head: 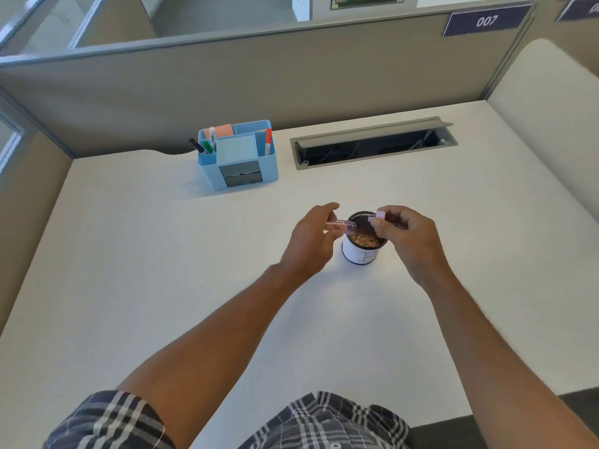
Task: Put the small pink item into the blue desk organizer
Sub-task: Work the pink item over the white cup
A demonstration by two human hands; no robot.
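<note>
My left hand (pixel 312 241) holds a small clear pink tube-like piece (pixel 343 226), tilted on its side over the rim of a small white cup (pixel 363 254). My right hand (pixel 408 236) pinches a second small pink piece (pixel 380 216), like a cap, just above the same cup. The two pink pieces are apart. The cup has a dark mesh rim and brownish shavings inside. The blue desk organizer (pixel 238 157) stands at the back left of the desk, well beyond both hands, with markers, a note pad and a pink pad in its compartments.
An open grey cable tray (pixel 372 142) is set into the white desk (pixel 162 254) at the back right. Grey partition walls close the desk at the back and on both sides. My checked shirt shows at the bottom edge.
</note>
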